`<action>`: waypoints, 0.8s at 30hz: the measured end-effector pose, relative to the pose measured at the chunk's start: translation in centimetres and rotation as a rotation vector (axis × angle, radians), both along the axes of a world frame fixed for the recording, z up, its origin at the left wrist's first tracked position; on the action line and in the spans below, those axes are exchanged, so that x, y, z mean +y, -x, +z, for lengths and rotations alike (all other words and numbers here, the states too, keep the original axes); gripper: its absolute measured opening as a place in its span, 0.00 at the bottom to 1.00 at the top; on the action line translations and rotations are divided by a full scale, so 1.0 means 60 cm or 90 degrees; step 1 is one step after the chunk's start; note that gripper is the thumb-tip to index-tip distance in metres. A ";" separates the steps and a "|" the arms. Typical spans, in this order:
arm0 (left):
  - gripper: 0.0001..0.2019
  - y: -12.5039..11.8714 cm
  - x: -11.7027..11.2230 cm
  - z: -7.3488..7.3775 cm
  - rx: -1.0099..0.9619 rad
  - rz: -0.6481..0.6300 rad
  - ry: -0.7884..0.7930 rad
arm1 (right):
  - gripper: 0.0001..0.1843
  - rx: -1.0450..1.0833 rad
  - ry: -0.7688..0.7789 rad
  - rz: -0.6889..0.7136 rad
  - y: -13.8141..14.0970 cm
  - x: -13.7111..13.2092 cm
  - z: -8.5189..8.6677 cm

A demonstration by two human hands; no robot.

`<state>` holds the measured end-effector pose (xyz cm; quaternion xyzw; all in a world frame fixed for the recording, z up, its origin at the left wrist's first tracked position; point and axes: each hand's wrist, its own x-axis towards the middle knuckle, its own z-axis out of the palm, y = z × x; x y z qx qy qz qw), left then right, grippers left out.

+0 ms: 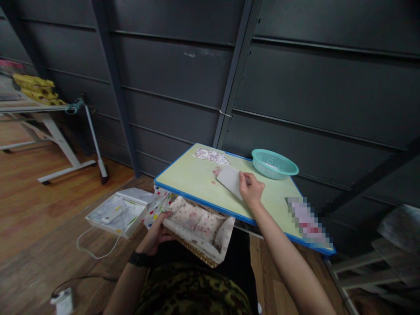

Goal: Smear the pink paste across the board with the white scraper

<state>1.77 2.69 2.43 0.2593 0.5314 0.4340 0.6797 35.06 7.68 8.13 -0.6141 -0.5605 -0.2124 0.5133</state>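
My left hand point(159, 232) is closed on the left end of a wicker basket point(193, 247) with a pale spotted cloth lining. The basket sits just below the front edge of the low table point(183, 175), tilted, with some pinkish pieces point(197, 218) on its lining. Over the tabletop, my right hand point(251, 188) grips a flat light-grey sheet point(230, 180), shaped like a board or card; its exact kind I cannot tell. Several small pinkish pieces point(216, 170) lie by the sheet's left edge. Farther back is a pile of whitish-purple small pieces point(212, 156).
A turquoise plastic basin point(274, 164) stands at the table's back right, with something white inside. A pixelated item point(308, 223) lies at the right end. On the floor to the left are an open white box point(118, 212) and a cable point(93, 256). Dark metal panels point(177, 65) rise behind.
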 end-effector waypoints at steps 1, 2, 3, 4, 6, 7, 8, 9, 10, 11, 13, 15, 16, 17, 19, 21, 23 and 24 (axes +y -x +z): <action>0.11 0.000 0.000 0.000 0.002 0.000 0.000 | 0.27 0.015 0.004 -0.006 -0.001 0.002 0.001; 0.11 -0.001 0.000 0.001 0.003 0.000 -0.001 | 0.27 0.028 0.012 -0.008 -0.002 0.005 0.001; 0.11 -0.001 0.000 0.001 0.002 -0.001 -0.001 | 0.27 0.041 0.024 -0.005 -0.002 0.006 0.002; 0.10 -0.002 0.000 0.001 0.000 -0.002 0.000 | 0.27 0.053 0.036 0.001 -0.002 0.008 0.002; 0.09 -0.003 0.000 0.002 0.001 -0.002 0.004 | 0.26 0.076 0.061 0.024 0.000 0.009 0.001; 0.09 -0.004 -0.001 0.003 0.001 0.001 0.006 | 0.26 0.090 0.074 0.041 0.002 0.009 0.002; 0.09 -0.005 -0.001 0.003 0.002 0.002 0.008 | 0.26 0.106 0.088 0.062 0.004 0.009 0.002; 0.09 -0.005 -0.001 0.004 0.002 0.003 0.009 | 0.25 0.125 0.104 0.089 0.006 0.010 0.003; 0.09 -0.006 -0.002 0.004 0.003 0.003 0.009 | 0.26 0.147 0.120 0.119 0.008 0.010 0.005; 0.10 -0.007 -0.003 0.004 0.001 0.002 0.008 | 0.26 0.171 0.134 0.150 0.008 0.010 0.007; 0.09 -0.007 -0.004 0.005 -0.002 0.000 0.008 | 0.27 0.227 0.151 0.193 0.008 0.012 0.012; 0.09 -0.007 -0.004 0.005 -0.003 0.001 0.002 | 0.29 0.278 0.148 0.198 0.005 0.013 0.016; 0.08 -0.008 -0.004 0.004 -0.001 0.003 -0.001 | 0.29 0.295 0.144 0.193 0.003 0.014 0.017; 0.08 -0.008 -0.004 0.004 0.001 0.005 -0.002 | 0.30 0.304 0.142 0.189 0.001 0.014 0.018; 0.09 -0.009 -0.004 0.004 0.006 0.010 -0.001 | 0.30 0.308 0.155 0.194 -0.001 0.015 0.018; 0.10 -0.009 -0.004 0.004 0.007 0.013 0.003 | 0.30 0.314 0.186 0.217 0.000 0.016 0.015; 0.12 -0.010 -0.004 0.003 0.004 0.014 -0.006 | 0.31 0.332 0.223 0.249 0.003 0.018 0.013; 0.13 -0.010 -0.004 0.002 0.003 0.013 -0.012 | 0.32 0.342 0.239 0.263 0.004 0.019 0.012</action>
